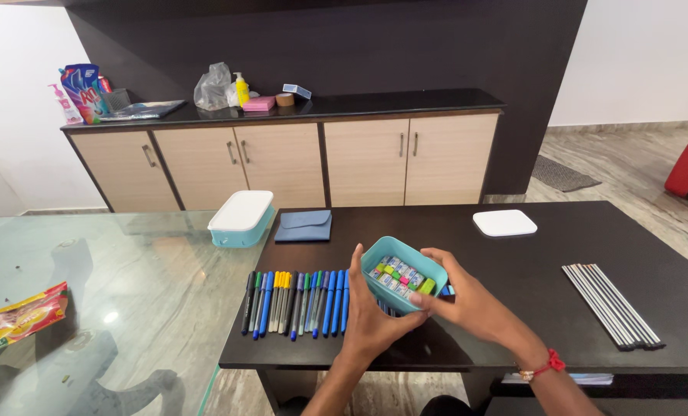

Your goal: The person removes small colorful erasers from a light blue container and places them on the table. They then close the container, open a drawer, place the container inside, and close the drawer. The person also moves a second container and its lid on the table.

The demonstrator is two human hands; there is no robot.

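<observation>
Both hands lifting the teal tub of erasers at the bench's front edge
Left hand (375,320) and right hand (467,304) clamped on the tub (402,276); pens (297,302) already lined up, pencils (610,304) lie apart

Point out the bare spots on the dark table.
Bare: between white lid and grey rods; also between blue envelope and lid. Crowded: the pen row, and both hands around the teal box.

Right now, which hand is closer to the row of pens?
Left. The left hand holds the teal box right beside the pens, nearly touching them. The right hand grips the box's far side, away from them.
</observation>
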